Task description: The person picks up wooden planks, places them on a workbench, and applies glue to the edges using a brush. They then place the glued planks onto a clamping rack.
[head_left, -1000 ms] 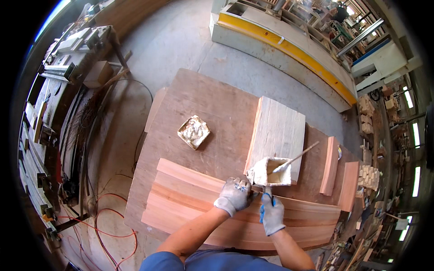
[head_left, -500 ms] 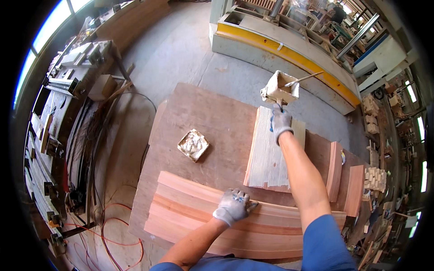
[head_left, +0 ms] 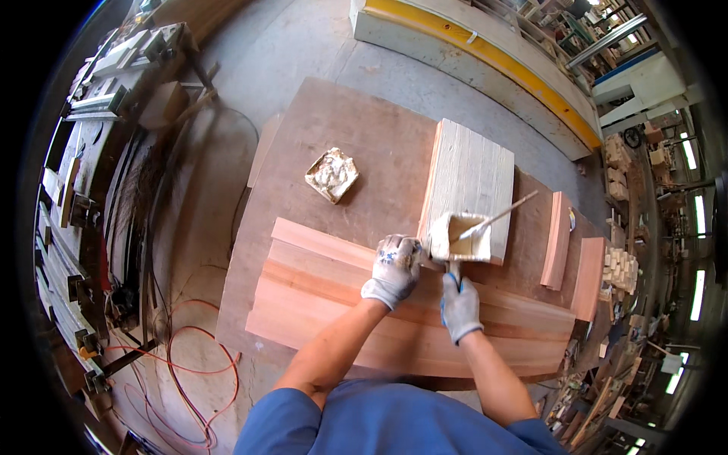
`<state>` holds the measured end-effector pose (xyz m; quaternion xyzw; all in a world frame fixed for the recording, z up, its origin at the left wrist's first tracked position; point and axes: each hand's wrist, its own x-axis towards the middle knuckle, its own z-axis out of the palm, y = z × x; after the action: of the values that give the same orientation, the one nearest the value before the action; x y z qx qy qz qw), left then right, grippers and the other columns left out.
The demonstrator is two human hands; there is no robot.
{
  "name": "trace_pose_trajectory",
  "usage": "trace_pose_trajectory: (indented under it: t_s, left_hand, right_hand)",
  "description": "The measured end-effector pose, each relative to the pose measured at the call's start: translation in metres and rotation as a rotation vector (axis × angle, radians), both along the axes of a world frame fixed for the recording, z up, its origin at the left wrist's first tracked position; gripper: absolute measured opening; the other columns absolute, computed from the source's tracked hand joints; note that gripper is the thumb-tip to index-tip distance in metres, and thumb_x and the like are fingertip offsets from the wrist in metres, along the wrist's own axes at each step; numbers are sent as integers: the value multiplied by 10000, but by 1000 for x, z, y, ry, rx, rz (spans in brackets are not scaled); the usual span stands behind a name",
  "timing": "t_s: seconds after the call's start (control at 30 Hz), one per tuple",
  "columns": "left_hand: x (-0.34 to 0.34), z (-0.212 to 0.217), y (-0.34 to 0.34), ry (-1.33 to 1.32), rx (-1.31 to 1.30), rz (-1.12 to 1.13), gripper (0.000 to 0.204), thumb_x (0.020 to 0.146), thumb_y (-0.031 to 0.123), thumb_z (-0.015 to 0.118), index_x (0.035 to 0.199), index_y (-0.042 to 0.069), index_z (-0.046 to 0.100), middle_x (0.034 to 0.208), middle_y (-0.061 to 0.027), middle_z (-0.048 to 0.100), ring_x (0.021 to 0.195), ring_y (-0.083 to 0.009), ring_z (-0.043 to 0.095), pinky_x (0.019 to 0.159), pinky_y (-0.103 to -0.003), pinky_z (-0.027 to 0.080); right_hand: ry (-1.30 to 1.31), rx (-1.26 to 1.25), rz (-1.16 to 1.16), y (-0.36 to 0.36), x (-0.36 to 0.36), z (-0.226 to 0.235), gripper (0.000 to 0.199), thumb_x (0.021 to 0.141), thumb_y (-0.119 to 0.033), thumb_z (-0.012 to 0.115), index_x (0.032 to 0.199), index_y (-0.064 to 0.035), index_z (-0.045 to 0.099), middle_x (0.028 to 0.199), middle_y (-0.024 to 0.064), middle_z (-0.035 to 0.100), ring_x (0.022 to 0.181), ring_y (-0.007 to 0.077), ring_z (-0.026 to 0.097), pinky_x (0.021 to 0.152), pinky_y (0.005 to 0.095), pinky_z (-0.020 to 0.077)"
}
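My right hand [head_left: 460,309], in a grey glove, is closed around the handle of a square, glue-crusted pot [head_left: 461,241]. A thin stick [head_left: 509,211] leans out of the pot toward the right. Just left of the pot is my gloved left hand [head_left: 394,267], fingers curled; whatever they hold, if anything, is hidden. Below both hands, pinkish wooden boards [head_left: 326,303] lie side by side on the brown table. Behind the pot lies a stack of narrow strips [head_left: 470,167], its top coated whitish.
A square dish [head_left: 332,175] crusted with white paste sits on the brown tabletop [head_left: 371,136]. Curved wood pieces [head_left: 557,239] lie at the right. A yellow-striped machine [head_left: 470,42] stands beyond the table, a cluttered rack [head_left: 91,167] at left. Orange hose [head_left: 189,370] loops on the floor.
My right hand has drawn the pot back toward me, from beyond the strip stack to its near end. My left hand has lifted off the boards' far edge and moved beside the pot.
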<state>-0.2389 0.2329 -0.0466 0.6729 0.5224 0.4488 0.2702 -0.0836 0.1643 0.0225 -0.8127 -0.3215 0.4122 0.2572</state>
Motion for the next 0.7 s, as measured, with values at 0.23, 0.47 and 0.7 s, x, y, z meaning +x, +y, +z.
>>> trace_pose_trajectory:
  t_s: [0.23,0.47,0.7]
  left_hand:
    - [-2,1,2,8,-4,-22,145,898,76,634,1042,69,615,1027,-172,653,984,-399,596,883,-494,473]
    - [-3,7,0,61,-23,-59,109,874,84,655,979,77,623,980,-153,662,930,-375,614,855,-480,481]
    - [0,19,-2,257,-26,-281,129,761,159,754,849,106,676,859,-100,692,817,-309,656,803,-458,511]
  right_hand:
    - [168,60,-191,4,5,48,333,1026,-371,633,863,-106,514,579,-23,473,410,80,416,345,280,331]
    - [214,-4,-99,27,-12,22,333,1009,-342,654,830,-86,539,592,-30,448,491,85,438,433,317,367]
    - [70,301,74,218,42,-46,429,975,-507,655,759,-144,586,642,-45,486,551,95,456,476,336,393]
